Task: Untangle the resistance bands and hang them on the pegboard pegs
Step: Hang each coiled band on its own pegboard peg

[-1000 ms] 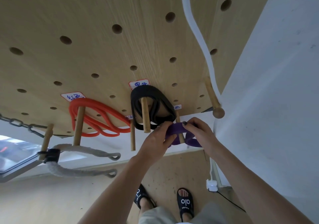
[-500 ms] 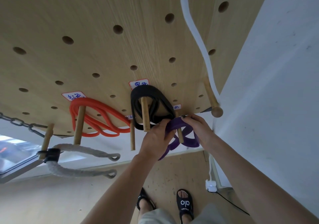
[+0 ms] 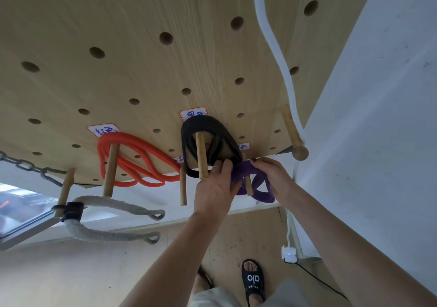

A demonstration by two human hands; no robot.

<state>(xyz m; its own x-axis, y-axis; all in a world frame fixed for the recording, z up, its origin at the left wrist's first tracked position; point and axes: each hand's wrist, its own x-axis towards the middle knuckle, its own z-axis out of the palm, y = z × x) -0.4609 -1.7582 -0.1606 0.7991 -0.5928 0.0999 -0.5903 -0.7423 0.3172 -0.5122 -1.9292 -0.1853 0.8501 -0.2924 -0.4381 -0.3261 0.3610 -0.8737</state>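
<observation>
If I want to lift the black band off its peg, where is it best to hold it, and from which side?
Probably the black band is best gripped at its lower hanging loops near the peg tip, from the floor side: its top arc lies against the pegboard, and it must slide outward.

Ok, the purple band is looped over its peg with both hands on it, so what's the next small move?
Probably push the purple rubber resistance band back along its short wooden peg toward the pegboard, then let go. Its loops sit near the peg's free end, while the left hand and right hand grip it.
</observation>
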